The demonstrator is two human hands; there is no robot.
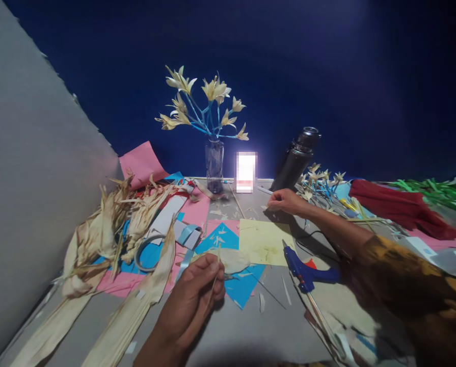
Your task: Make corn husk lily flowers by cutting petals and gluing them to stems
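My left hand (pixel 200 285) is closed round a thin pale stem (pixel 219 250), which sticks up between thumb and forefinger over the front of the table. My right hand (pixel 285 201) reaches toward the back of the table, its fingers pinched together; what they hold, if anything, is too small to tell. Between the hands lie a yellow sheet (pixel 264 237), blue paper (pixel 245 293) and a pale husk piece (pixel 233 260). A blue glue gun (pixel 307 272) rests right of the yellow sheet.
Dried husks (pixel 105 234) and a tape roll (pixel 138 255) lie on the left. A glass vase (pixel 214 163) of husk flowers (pixel 214 92) stands at the back beside a dark flask (pixel 296 160). Red cloth (pixel 403 209) and small flowers (pixel 321 186) are on the right.
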